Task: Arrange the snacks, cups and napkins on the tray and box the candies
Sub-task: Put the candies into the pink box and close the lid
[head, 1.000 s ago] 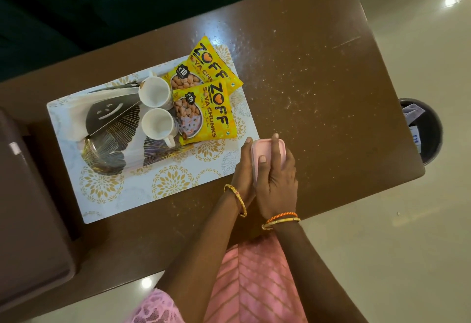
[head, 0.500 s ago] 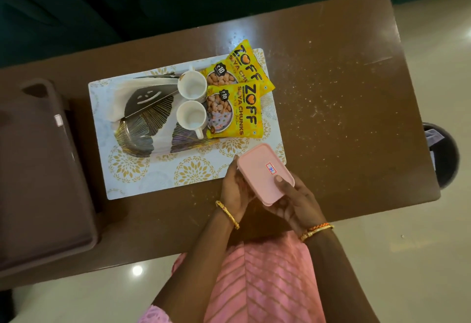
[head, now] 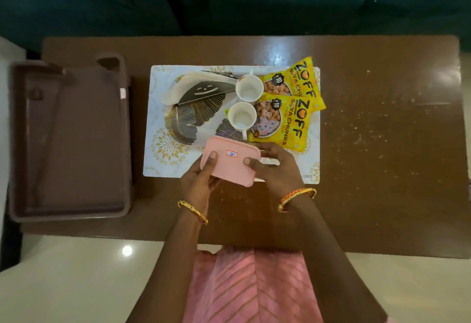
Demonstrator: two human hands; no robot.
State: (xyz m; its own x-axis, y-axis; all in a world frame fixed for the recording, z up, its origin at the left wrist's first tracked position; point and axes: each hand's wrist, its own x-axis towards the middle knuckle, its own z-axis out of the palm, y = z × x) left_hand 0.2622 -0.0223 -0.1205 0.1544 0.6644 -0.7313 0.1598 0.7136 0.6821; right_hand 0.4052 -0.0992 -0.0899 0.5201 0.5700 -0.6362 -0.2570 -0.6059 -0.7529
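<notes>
Holding a pink box (head: 230, 160) between them, the left hand (head: 197, 182) and the right hand (head: 276, 167) meet at the centre of the head view. Each hand grips one short end, with a thumb pressed on the lid. The box hangs over the lower edge of the white tray (head: 163, 164), which lies on the brown table (head: 382, 157). Whether candies are inside cannot be told, since the lid is shut.

Above the box sit two white cups (head: 248, 88), side by side, with two yellow snack packets (head: 290, 121) overlapping to their right. A folded napkin (head: 201, 93) with a dark smiling panel lies to their left, over what looks like gold-lined foil. An empty brown plastic tray (head: 71, 139) fills the left of the frame.

The lower cup's handle is just beside the box's upper edge, so setting the box down further up could nudge that cup or ride onto a packet and leave it tilted. Smooth plastic held only at the ends could also slip.

The box is a flat, rounded rectangle of matte plastic with a small sticker on top. Cups look glazed and hard, packets glossy and crinkly. The white tray is flat and printed with gold floral medallions, and the table is polished wood, speckled with pale crumbs at right.
</notes>
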